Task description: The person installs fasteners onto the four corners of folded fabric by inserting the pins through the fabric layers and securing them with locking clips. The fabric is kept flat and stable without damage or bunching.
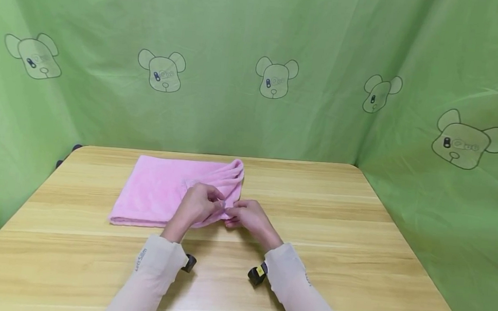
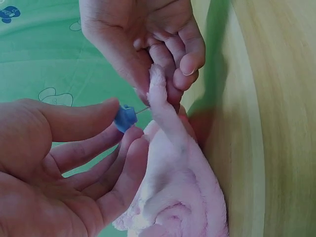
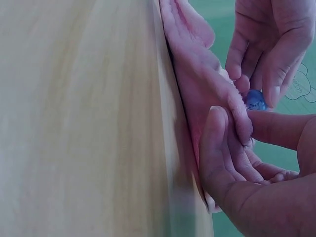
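Note:
A pink fluffy towel lies folded on the table, its right end gathered into creases. Between thumb and fingertips, my left hand pinches a blue-headed pin. The pin's thin metal shaft points at the raised towel edge and its tip reaches the fabric there. Close by on the right, my right hand pinches that same edge, thumb on one side and fingers on the other. In the right wrist view the pin's blue head shows just behind the fold, while its shaft is hidden.
The wooden table extends around the towel on all sides. Green curtains with printed bear heads enclose its back and both sides. A small black camera is strapped at the right wrist, and another at the left.

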Demonstrator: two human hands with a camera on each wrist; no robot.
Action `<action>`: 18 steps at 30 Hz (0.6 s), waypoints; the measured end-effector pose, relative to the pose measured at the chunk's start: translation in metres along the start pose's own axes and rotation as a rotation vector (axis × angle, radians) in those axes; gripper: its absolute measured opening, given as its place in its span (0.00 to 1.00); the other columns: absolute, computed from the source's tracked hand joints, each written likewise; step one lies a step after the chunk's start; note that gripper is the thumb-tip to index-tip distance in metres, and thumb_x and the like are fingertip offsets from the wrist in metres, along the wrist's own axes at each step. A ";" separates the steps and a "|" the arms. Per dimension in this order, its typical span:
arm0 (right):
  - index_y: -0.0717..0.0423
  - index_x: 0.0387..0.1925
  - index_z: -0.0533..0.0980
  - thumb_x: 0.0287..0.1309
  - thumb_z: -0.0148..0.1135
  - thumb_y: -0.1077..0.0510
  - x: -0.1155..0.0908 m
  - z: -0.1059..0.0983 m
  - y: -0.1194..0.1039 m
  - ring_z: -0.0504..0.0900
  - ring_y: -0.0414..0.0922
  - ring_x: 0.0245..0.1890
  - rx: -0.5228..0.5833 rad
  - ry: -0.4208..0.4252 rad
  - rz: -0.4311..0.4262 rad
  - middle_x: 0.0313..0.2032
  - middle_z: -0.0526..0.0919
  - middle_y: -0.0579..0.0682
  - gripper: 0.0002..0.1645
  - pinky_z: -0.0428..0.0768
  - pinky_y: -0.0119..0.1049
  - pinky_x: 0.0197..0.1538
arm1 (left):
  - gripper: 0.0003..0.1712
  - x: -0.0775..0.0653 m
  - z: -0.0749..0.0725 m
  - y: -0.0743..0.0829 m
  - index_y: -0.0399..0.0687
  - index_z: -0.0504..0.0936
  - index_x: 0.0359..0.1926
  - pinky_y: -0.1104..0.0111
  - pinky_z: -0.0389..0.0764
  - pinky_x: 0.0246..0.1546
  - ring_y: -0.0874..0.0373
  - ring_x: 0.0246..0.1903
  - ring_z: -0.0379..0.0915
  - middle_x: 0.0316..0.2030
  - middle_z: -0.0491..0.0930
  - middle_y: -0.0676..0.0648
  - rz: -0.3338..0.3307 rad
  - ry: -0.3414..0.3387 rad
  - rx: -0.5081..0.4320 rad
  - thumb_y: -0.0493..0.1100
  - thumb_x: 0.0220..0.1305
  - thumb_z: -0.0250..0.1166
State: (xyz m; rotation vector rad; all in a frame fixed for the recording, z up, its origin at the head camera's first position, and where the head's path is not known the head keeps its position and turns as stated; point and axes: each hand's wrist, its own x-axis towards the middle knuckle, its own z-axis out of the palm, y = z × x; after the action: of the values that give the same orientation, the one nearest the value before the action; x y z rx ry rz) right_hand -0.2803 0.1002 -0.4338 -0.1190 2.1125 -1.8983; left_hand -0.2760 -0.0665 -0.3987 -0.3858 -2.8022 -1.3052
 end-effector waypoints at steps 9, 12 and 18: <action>0.75 0.40 0.77 0.64 0.55 0.66 -0.001 0.000 0.001 0.84 0.53 0.32 0.000 -0.007 -0.014 0.35 0.83 0.62 0.11 0.85 0.42 0.41 | 0.04 0.001 0.007 -0.001 0.43 0.87 0.34 0.62 0.81 0.37 0.59 0.29 0.77 0.29 0.84 0.50 0.002 0.017 -0.007 0.37 0.57 0.71; 0.74 0.46 0.77 0.70 0.54 0.58 -0.001 0.000 0.000 0.84 0.54 0.33 0.009 -0.016 -0.012 0.36 0.83 0.63 0.19 0.84 0.43 0.42 | 0.06 0.000 0.007 -0.001 0.43 0.87 0.37 0.62 0.81 0.39 0.59 0.31 0.79 0.31 0.85 0.50 0.024 0.032 -0.027 0.37 0.56 0.71; 0.73 0.45 0.78 0.70 0.56 0.50 -0.002 0.000 -0.002 0.84 0.53 0.33 0.025 -0.041 0.011 0.36 0.84 0.62 0.25 0.84 0.43 0.43 | 0.17 0.000 0.005 0.000 0.38 0.83 0.47 0.63 0.83 0.40 0.58 0.34 0.81 0.35 0.85 0.47 0.051 -0.011 -0.108 0.30 0.54 0.70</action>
State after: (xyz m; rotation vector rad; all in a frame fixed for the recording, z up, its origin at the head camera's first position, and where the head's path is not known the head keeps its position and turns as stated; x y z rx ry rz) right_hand -0.2786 0.1005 -0.4310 -0.1397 2.0583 -1.8994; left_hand -0.2750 -0.0623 -0.4019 -0.4662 -2.7188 -1.4523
